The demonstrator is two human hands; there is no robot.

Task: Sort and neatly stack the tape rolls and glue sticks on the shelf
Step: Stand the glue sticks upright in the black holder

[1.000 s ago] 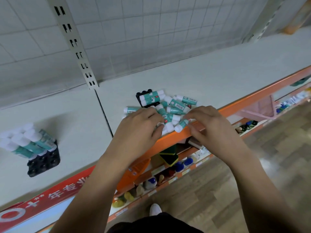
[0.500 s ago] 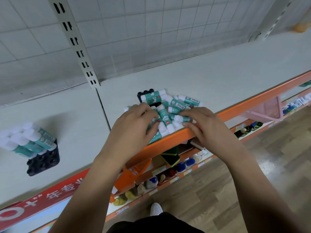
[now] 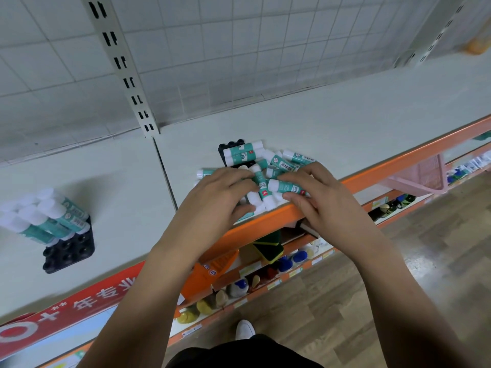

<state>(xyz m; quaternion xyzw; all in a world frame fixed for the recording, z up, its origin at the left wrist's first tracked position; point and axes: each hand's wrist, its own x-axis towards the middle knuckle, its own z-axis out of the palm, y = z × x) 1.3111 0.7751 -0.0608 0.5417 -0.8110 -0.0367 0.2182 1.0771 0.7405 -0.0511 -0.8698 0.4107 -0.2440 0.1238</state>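
Glue sticks (image 3: 281, 163) lie heaped at the front edge of a pale shelf (image 3: 345, 134), some on a black tray (image 3: 225, 150). A person's left hand (image 3: 212, 205) curls round several; the right hand (image 3: 324, 203) pinches one.

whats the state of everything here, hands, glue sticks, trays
loose glue sticks, jumbled in a pile at the front of the shelf
left hand, fingers curled round sticks in that pile
right hand, pinches one capped stick
black tray, partly buried under the pile
second tray, part filled with standing sticks, front holes empty
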